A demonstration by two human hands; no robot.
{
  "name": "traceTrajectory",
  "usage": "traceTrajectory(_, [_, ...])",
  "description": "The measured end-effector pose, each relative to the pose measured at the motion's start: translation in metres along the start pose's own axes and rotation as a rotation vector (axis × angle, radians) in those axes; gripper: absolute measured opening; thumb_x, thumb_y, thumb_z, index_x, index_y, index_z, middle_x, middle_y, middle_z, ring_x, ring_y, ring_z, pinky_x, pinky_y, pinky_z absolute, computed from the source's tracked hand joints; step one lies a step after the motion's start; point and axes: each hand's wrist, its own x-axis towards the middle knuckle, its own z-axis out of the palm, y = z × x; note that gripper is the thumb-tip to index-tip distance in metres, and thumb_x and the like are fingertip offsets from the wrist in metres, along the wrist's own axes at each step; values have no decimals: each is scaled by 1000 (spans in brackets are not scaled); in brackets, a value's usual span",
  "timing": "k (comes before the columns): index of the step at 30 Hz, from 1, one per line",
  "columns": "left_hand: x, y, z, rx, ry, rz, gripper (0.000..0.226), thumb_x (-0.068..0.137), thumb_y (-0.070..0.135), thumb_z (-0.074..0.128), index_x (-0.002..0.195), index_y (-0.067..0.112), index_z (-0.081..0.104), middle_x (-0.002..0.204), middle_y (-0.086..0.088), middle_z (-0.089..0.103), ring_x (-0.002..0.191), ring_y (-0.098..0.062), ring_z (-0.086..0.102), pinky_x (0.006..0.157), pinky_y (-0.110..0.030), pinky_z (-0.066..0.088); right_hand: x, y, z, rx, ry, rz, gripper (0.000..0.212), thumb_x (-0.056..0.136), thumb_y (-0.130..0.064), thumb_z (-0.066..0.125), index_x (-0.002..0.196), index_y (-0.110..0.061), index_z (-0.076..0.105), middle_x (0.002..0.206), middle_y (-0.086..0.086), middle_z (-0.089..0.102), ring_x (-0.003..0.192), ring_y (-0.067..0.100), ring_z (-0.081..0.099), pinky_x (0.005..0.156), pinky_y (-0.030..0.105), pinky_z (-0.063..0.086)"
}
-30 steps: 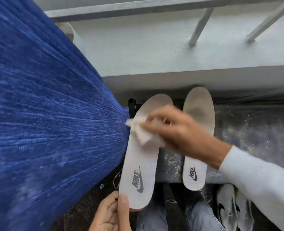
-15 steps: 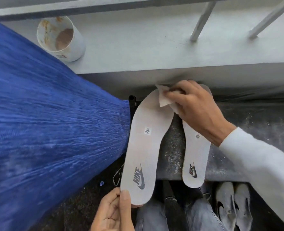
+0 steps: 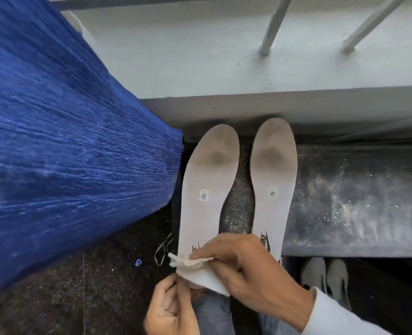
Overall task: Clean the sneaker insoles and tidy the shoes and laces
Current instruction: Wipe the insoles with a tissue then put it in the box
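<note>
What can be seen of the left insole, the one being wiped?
The left insole is pale grey and foam-like, lying lengthwise with its toe end toward the ledge. A dark worn smudge marks the forefoot, a small white sticker sits mid-length, and a partly covered Nike logo is near the heel. The left hand pinches the heel; the right hand presses a white wipe there.

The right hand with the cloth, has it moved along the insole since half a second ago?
Yes. The right hand and cloth went from the insole's toe, near the ledge, down to its heel.
</note>
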Motion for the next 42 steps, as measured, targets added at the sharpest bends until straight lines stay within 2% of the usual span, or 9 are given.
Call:
traceTrajectory(4, [1,-23,10,-11,-69,-25,12,93,2,66,86,12,67,60,2,77,59,-25,76,51,-16,59,-7,15,-21,14,197,27,40,82,-12,51,109,-29,75,105,-18,71,102,-2,63,86,14,48])
traceTrajectory(9, [13,-39,9,64,-218,-69,10,97,7,61,97,12,70,70,2,80,66,-16,78,56,-16,60,-1,74,-84,-466,637,65,30,82,4,66,103,-15,76,101,1,74,90,20,66,81,36,56])
traceTrajectory(14, [20,-42,3,241,-375,-81,15,99,10,59,97,8,74,76,-1,81,68,-14,78,58,-15,59,-19,107,-86,-529,451,61,29,89,-25,51,104,-15,74,103,1,71,91,21,61,78,36,54])
traceTrajectory(18, [17,-42,-3,528,-342,21,33,97,29,63,68,21,75,56,2,74,50,-10,68,69,-38,60,-49,111,-62,-483,285,0,29,88,-26,52,105,-18,74,104,-5,69,90,15,59,75,32,54])
traceTrajectory(20, [9,-36,-5,730,-291,142,39,94,43,62,60,27,70,50,8,67,54,-13,65,69,-36,55,-58,113,-57,-415,278,-3,32,86,-25,47,103,-20,74,103,-9,69,91,11,60,77,29,53])
traceTrajectory(22, [-1,-27,-3,809,-208,379,32,90,52,58,68,32,67,49,12,62,57,-9,61,61,-20,47,-60,113,-63,-273,440,38,26,85,-18,52,100,-18,74,100,-8,69,92,6,61,81,20,50])
traceTrajectory(25, [-4,-4,14,696,-195,776,26,86,49,52,81,30,70,72,13,65,57,-8,59,62,-21,47,-53,108,-84,-123,728,166,16,90,-18,61,99,-20,73,99,-8,69,91,2,60,80,7,44])
traceTrajectory(28, [12,17,45,714,-202,1010,23,91,31,68,107,16,73,102,-1,66,78,-17,64,68,-25,54,-36,109,-93,-175,724,206,21,89,-6,66,101,-20,75,106,-5,67,97,7,59,84,5,41])
traceTrajectory(42, [54,21,99,858,-202,1094,59,80,34,84,129,11,60,108,-12,57,86,-26,65,65,-34,57,-11,109,-71,-259,691,281,27,87,-1,58,100,-16,76,117,4,57,102,15,56,84,7,34])
